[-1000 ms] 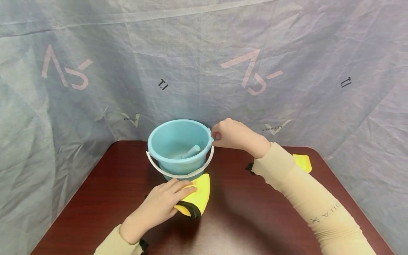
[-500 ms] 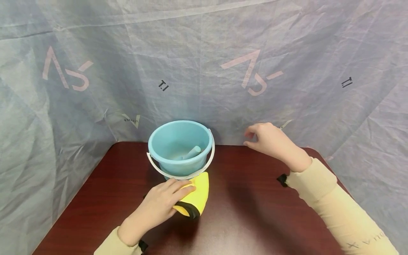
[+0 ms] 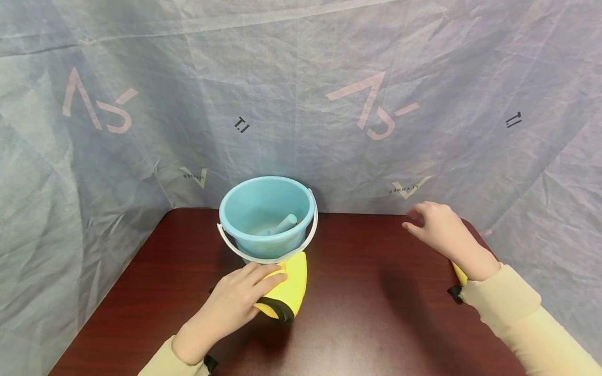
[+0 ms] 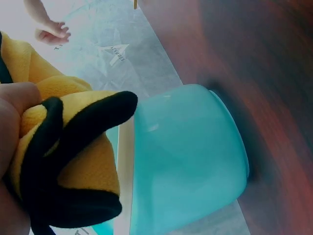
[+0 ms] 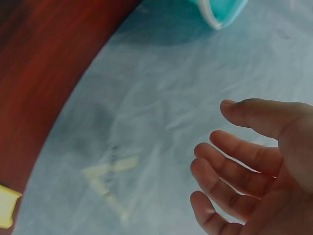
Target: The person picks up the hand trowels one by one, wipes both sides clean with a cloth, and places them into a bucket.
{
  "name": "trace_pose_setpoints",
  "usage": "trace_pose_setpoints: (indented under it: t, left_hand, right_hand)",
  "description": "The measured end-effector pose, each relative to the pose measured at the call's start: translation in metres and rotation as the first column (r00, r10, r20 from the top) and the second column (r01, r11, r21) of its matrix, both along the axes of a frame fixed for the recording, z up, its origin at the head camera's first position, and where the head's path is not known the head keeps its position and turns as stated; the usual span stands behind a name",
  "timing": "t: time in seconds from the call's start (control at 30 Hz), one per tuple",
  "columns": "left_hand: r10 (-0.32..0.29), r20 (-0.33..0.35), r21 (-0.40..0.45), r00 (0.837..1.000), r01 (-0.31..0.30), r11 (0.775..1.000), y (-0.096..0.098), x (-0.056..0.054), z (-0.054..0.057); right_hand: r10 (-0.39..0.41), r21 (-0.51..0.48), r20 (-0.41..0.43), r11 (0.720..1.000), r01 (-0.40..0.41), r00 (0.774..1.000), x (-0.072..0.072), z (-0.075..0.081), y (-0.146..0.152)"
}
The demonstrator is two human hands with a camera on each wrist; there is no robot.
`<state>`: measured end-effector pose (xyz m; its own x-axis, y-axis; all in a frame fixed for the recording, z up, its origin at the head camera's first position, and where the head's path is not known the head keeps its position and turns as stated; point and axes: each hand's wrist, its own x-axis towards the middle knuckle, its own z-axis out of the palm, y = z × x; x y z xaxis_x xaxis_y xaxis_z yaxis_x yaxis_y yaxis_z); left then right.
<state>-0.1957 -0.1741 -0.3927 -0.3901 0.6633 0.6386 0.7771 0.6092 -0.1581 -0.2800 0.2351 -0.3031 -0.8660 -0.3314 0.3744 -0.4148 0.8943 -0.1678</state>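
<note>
My left hand [image 3: 230, 297] grips a folded yellow cloth [image 3: 292, 284] with black edging, in front of the light blue bucket [image 3: 263, 243]. Several folds of the cloth [image 4: 93, 161] show in the left wrist view, close to the bucket's white handle; whether they touch I cannot tell. Inside the bucket lies a light blue rod-like piece [image 3: 287, 223], its lower end hard to make out. Well to the right of the bucket, my right hand [image 3: 439, 230] hangs above the table with nothing in it. Its fingers [image 5: 239, 181] are relaxed and apart in the right wrist view.
A yellow object [image 3: 460, 272] lies at the table's right side, mostly hidden by my right wrist; only its corner [image 5: 7, 208] shows in the right wrist view. Behind the dark red table [image 3: 348, 313] hangs a grey printed sheet [image 3: 291, 104].
From the bucket's right rim, my right hand has moved away to the right, near the yellow object. My left hand and the cloth have stayed almost in place.
</note>
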Motion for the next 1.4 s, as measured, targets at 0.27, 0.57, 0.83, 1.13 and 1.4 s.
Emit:
trace_pose_setpoints:
  t: [0.27, 0.57, 0.83, 1.13, 1.4]
  left_hand:
    - [0.005, 0.007, 0.013, 1.0, -0.005, 1.0, -0.002, 0.002, 0.0]
    - [0.006, 0.008, 0.016, 1.0, -0.006, 1.0, -0.004, 0.004, -0.001]
    - [0.02, 0.007, 0.006, 1.0, -0.02, 1.0, -0.005, 0.006, -0.001]
    - [0.012, 0.011, 0.009, 1.0, -0.013, 1.0, -0.004, 0.007, -0.004]
    - [0.016, 0.013, 0.005, 1.0, -0.016, 1.0, -0.004, 0.008, -0.002]
  right_hand:
    - [-0.119, -0.021, 0.15, 0.992, 0.123, 0.982, 0.002, -0.024, 0.043]
    - [-0.189, -0.034, 0.234, 0.979, 0.202, 0.954, 0.002, -0.064, 0.078]
    - [-0.264, 0.013, 0.295, 0.962, 0.272, 0.918, 0.0, -0.096, 0.103]
    - [-0.338, 0.04, 0.381, 0.936, 0.349, 0.861, -0.002, -0.121, 0.123]
    - [-0.344, 0.002, 0.46, 0.922, 0.387, 0.818, -0.002, -0.13, 0.131]
